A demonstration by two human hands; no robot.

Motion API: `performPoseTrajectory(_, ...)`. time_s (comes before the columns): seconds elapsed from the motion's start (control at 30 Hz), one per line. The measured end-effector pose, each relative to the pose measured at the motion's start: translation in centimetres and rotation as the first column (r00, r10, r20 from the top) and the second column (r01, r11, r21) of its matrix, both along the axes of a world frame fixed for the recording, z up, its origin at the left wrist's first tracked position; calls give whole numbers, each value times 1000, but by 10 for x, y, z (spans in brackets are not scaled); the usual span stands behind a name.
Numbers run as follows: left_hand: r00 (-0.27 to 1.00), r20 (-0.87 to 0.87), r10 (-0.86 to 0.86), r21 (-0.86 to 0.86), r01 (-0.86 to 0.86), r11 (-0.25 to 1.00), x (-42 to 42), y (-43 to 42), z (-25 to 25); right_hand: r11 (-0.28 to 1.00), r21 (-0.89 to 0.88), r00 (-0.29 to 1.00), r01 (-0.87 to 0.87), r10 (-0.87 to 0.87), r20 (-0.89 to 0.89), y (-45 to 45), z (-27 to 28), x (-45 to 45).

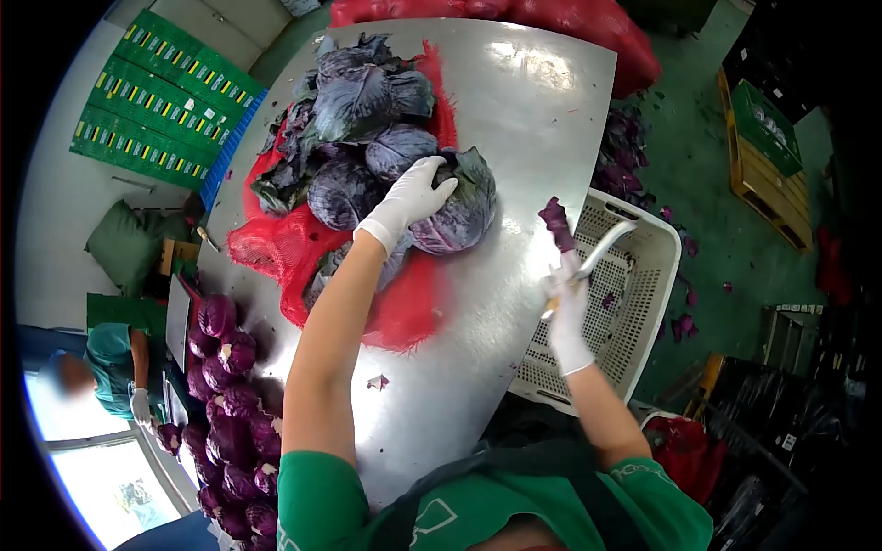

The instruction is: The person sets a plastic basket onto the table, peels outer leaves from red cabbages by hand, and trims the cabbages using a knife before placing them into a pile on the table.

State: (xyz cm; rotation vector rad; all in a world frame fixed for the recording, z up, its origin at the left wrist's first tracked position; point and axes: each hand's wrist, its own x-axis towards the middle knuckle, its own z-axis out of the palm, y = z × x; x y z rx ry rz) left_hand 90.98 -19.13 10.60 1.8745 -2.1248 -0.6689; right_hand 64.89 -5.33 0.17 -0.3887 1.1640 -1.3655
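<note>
My left hand (412,199), in a white glove, rests on a large red cabbage (457,213) with dark outer leaves, fingers spread over its upper left side. More untrimmed cabbages (354,106) are heaped beside it on a red mesh bag (292,248). My right hand (567,298), gloved too and blurred, is closed round the handle of a curved knife (606,246) above the white crate's near left edge. A purple leaf piece (557,223) shows just beyond the right fingers; whether they hold it is unclear.
The metal table (514,119) lies under the cabbages. A white perforated crate (669,275) stands at its right. Peeled cabbages (234,436) are piled at left, near another person (115,367). Green crates (165,96), a pallet (767,188) and leaf scraps (625,156) lie farther off.
</note>
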Motion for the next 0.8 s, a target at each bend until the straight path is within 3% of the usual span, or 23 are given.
performPoseTrajectory(0.03,1000,2,-4,9,4,1000,-3,2,2,997,-27,992,67,-69,-103,-11,-11,-19)
performPoseTrajectory(0.07,990,130,-47,3,47,999,-7,7,6,1000,13,981,-15,17,-196,-18,-3,-34)
performPoseTrajectory(0.13,944,318,-87,32,81,996,-23,22,25,982,93,965,-163,179,-190,-25,46,-28)
performPoseTrajectory(0.17,925,371,-85,23,82,996,-34,31,28,965,130,959,-227,244,-143,-27,40,-12)
performPoseTrajectory(0.2,903,421,-84,6,89,996,-44,41,31,883,220,872,-414,454,-181,-27,45,0)
performPoseTrajectory(0.23,888,456,-54,-54,88,995,-51,48,30,926,57,897,-372,375,-235,-25,48,20)
performPoseTrajectory(0.3,983,169,-76,-203,110,973,-42,54,6,914,-287,935,-286,201,-292,-22,53,59)
performPoseTrajectory(0.33,998,43,-46,-256,55,965,-41,62,-1,911,-157,924,-382,373,-84,-26,57,56)
performPoseTrajectory(0.37,994,-112,2,-227,-28,973,-39,72,-2,907,-200,920,-370,329,-213,-26,48,58)
performPoseTrajectory(0.4,981,-189,53,-154,-83,985,-34,80,-4,878,-327,928,-349,371,6,-27,20,67)
performPoseTrajectory(0.43,929,-356,105,49,-94,994,-37,88,10,866,-356,936,-351,313,-161,-26,-5,74)
performPoseTrajectory(0.47,963,-208,173,135,-147,980,-31,96,7,840,-167,855,-516,493,-162,-20,3,63)
performPoseTrajectory(0.5,969,-179,168,140,-144,980,-35,109,15,741,17,732,-671,666,-141,-12,11,52)
performPoseTrajectory(0.53,973,-146,179,150,-157,976,-40,124,21,792,7,792,-610,610,-29,-2,14,56)
performPoseTrajectory(0.6,983,-11,185,73,-184,980,-34,147,4,784,108,782,-612,620,-67,18,14,56)
performPoseTrajectory(0.67,994,14,110,5,-110,994,-45,174,19,811,122,813,-572,580,-51,44,56,47)
performPoseTrajectory(0.73,1000,6,6,-505,-2,863,-49,211,17,808,57,788,-587,586,-190,60,64,47)
performPoseTrajectory(0.8,999,-20,42,-377,-47,925,-36,245,14,791,-267,834,-551,507,-218,71,27,61)
